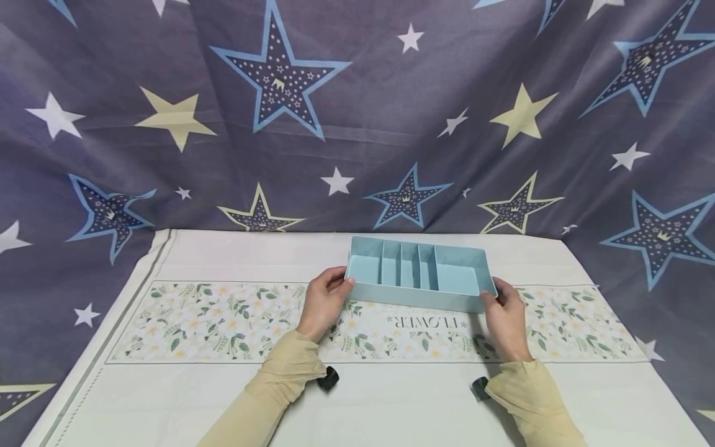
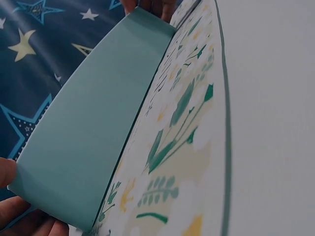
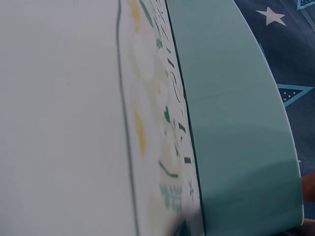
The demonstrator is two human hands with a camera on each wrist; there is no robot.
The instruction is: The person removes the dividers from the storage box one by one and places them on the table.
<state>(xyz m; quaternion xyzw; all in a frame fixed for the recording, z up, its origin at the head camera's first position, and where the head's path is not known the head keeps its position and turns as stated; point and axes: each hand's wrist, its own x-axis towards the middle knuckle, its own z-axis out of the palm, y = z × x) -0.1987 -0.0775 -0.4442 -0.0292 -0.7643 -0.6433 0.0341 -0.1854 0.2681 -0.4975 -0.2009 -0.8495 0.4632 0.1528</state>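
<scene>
A light blue rectangular organizer tray (image 1: 413, 298), split by upright dividers into several compartments, lies slightly askew on the table's flowered strip. My left hand (image 1: 324, 302) grips its left end, thumb at the near corner and fingers round the side. At the opposite end my right hand (image 1: 506, 318) holds the near right corner in the same way. The left wrist view shows the tray's long front wall (image 2: 93, 118) with fingers at both ends. In the right wrist view the wall (image 3: 236, 118) fills the right side, and only bits of the fingers (image 3: 309, 187) show.
A white tablecloth (image 1: 223, 397) with a flowered band (image 1: 212, 323) lettered FLOWER covers the table. Behind and at both sides hangs a dark star-print curtain (image 1: 380, 105). Black wrist devices (image 1: 328, 379) sit by the yellow sleeves (image 1: 279, 379).
</scene>
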